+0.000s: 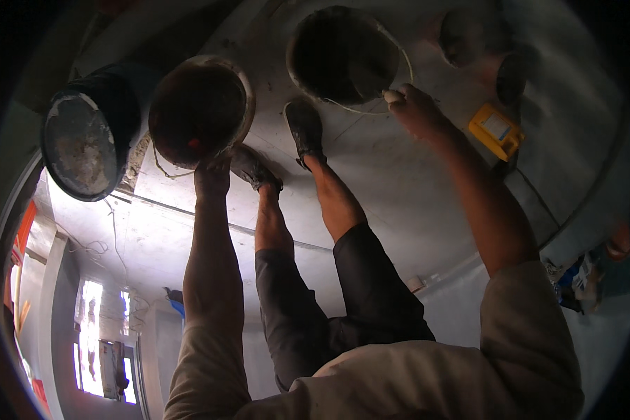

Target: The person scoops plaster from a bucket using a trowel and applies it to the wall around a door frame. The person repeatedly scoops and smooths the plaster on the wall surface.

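My left hand is at the near rim of a round bucket with a dark inside; its fingers are hard to make out in the shadow but seem closed on the edge. A thin wire handle hangs at that bucket's near left side. My right hand is closed round the pale grip of a wire handle. This handle belongs to a second, wide bucket, whose inside is dark with a greyish patch at the lower right. What either bucket holds is too dark to tell.
A large dark drum with a crusted pale top stands at far left. A yellow jerrycan lies to the right, below two dim reddish containers. My shoes are between the buckets. A cable trails at left; mixed items lie at right.
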`<state>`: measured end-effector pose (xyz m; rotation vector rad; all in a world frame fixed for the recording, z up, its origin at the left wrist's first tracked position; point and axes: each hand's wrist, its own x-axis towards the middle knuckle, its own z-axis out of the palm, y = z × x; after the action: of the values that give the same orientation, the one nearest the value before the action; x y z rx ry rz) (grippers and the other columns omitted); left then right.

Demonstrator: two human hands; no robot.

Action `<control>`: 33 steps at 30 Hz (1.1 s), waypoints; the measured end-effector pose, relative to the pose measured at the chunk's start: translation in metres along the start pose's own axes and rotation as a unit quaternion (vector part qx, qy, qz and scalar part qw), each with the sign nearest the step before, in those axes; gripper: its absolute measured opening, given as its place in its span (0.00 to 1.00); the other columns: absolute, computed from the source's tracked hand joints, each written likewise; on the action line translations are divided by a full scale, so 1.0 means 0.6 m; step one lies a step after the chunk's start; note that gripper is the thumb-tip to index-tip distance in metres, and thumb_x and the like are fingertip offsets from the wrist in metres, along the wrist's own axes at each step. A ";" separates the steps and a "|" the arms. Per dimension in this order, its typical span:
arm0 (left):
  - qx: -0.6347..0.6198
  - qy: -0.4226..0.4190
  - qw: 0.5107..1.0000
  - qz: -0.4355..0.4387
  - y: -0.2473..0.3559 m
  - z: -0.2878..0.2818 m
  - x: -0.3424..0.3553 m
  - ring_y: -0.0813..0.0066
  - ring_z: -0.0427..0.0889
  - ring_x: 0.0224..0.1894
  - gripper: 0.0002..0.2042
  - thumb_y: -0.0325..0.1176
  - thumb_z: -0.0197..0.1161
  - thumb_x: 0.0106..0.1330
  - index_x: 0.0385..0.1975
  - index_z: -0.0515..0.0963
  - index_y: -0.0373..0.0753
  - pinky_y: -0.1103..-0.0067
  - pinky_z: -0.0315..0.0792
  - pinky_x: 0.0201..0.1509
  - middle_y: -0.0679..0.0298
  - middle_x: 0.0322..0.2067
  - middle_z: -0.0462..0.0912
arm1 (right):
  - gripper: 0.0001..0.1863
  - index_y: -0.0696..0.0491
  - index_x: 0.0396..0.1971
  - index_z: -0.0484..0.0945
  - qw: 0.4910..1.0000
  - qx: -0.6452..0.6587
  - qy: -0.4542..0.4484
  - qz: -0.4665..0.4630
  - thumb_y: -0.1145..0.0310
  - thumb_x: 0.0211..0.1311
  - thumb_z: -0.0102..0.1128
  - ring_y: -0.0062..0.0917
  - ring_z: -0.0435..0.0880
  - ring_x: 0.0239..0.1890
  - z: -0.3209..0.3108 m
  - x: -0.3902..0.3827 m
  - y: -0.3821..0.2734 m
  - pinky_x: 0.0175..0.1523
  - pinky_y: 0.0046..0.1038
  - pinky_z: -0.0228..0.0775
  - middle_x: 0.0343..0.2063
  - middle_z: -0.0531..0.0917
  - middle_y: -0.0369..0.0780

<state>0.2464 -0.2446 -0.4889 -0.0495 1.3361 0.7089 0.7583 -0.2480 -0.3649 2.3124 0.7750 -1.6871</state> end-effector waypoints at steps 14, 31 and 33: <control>0.451 -0.135 0.879 0.072 -0.252 0.287 0.063 0.58 0.81 0.52 0.20 0.38 0.63 0.69 0.55 0.73 0.32 0.62 0.78 0.50 0.49 0.51 0.79 | 0.25 0.56 0.25 0.77 0.986 -0.034 -0.131 0.092 0.46 0.67 0.59 0.21 0.68 0.15 -0.024 0.075 0.006 0.18 0.28 0.59 0.19 0.75 0.37; 0.406 -0.046 0.912 0.026 -0.270 0.411 0.140 0.72 0.85 0.27 0.09 0.30 0.62 0.69 0.39 0.78 0.29 0.77 0.81 0.33 0.58 0.31 0.85 | 0.22 0.59 0.43 0.79 0.904 0.362 -0.162 0.160 0.52 0.65 0.64 0.11 0.68 0.16 -0.047 0.197 0.086 0.16 0.13 0.54 0.24 0.78 0.37; 0.440 -0.065 0.895 0.032 -0.274 0.397 0.153 0.72 0.85 0.28 0.08 0.31 0.61 0.70 0.38 0.78 0.30 0.77 0.82 0.34 0.58 0.32 0.85 | 0.22 0.58 0.41 0.79 0.932 0.299 -0.129 0.161 0.52 0.67 0.62 0.11 0.67 0.15 -0.042 0.116 0.049 0.15 0.14 0.55 0.23 0.78 0.36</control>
<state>0.5400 -0.2338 -0.5671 0.7613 1.4262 0.1018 0.8095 -0.2410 -0.4253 2.2956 -0.2029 -2.2084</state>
